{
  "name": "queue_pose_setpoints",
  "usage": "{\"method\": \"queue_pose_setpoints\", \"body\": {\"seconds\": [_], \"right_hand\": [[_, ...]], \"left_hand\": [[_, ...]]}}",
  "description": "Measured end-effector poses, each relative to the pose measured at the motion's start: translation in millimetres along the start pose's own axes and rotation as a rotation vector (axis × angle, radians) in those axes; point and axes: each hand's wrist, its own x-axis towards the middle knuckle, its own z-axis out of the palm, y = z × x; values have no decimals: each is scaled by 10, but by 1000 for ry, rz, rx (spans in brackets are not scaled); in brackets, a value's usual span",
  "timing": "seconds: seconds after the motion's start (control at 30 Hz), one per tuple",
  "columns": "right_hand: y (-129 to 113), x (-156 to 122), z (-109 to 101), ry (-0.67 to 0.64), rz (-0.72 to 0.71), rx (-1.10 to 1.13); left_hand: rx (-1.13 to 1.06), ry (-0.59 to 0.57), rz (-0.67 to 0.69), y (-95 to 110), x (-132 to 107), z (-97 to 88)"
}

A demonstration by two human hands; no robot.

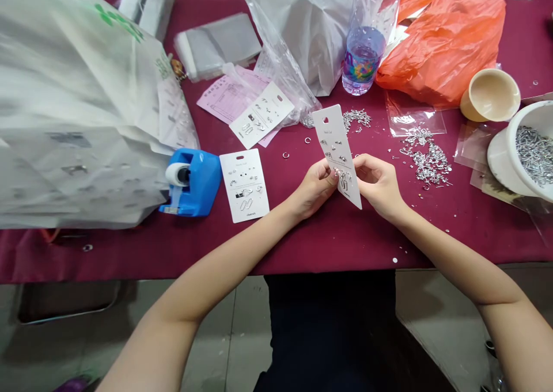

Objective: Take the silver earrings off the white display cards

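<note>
A white rectangular cardboard earring card [336, 150] stands tilted between the person's hands, its punched top leaning left and high above the maroon cloth-covered bench [328, 245]. Small silver earring pieces sit on its face. The left hand's grip [315, 189] is nearly closed, pinching the card's lower left edge between thumb and fingers. The right hand's grip [379, 186] is also nearly closed, with its fingertips holding the card's right edge.

Left of the held card, a second white earring card [244, 186] lies flat on the bench, and farther left sits a bright blue plastic tape dispenser [192, 182] with a white roll. Above and left of the held card, a third white earring card [261, 115] rests on pink printed paper [220, 95]. Directly above it stands a clear plastic water bottle [363, 58]. To its right lies a scattered heap of loose silver earring parts [427, 162], and farther right a white bowl [525, 150] holds more silver parts.
</note>
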Motion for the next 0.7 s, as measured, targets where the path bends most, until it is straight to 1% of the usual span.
{"method": "queue_pose_setpoints", "body": {"seconds": [0.23,0.53,0.7], "right_hand": [[49,0,-6,-31,-19,-15],[13,40,-80,-99,-66,-60],[13,19,-83,-117,-87,-103]], "left_hand": [[49,-27,12,-17,-12,-36],[59,-53,31,74,30,23],[102,-51,16,78,44,0]]}}
